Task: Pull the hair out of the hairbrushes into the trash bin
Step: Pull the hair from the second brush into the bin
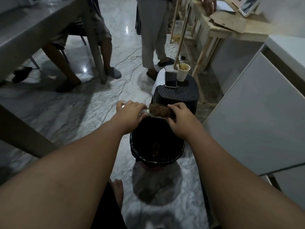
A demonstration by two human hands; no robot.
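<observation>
Mid-frame, over the bin [140, 156], our left hand [130, 111] grips the brush [155, 114] handle; our right hand [179, 116] pinches its hair [160, 109]

**Hair-matted brush held over the bin**

We see a pale hairbrush [153, 115] held level, bristles up, over the far rim of the round black trash bin [137, 151]. Our left hand [130, 113] grips its handle and our right hand [179, 119] its head end. Matted brown hair [160, 109] covers the bristles, and a small brownish clump [156, 147] lies inside the bin.
</observation>
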